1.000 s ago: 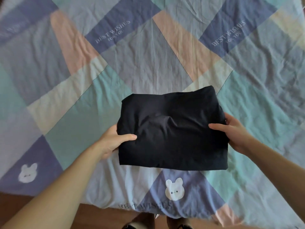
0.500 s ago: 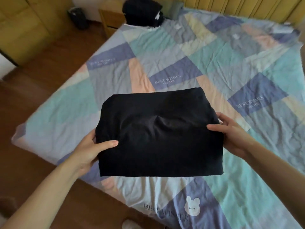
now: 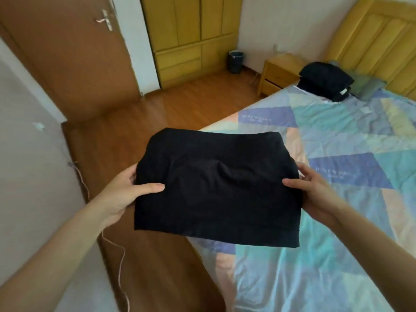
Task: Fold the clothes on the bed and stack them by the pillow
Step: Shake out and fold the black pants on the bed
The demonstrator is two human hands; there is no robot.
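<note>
A folded black garment hangs in the air over the bed's left edge. My left hand grips its left side, thumb on top and fingers underneath. My right hand grips its right side the same way. Far off, at the head of the bed, a stack of folded dark clothes lies next to a grey-green pillow.
A wooden nightstand stands beside the head of the bed. A dark bin sits by the yellow wardrobe. Wooden floor runs along the bed's left side, a brown door behind it. A thin white cable hangs by the wall.
Both hands lifted the folded black garment off the bed. The view swung left toward the head of the bed, bringing the stack, pillow and room into sight.
</note>
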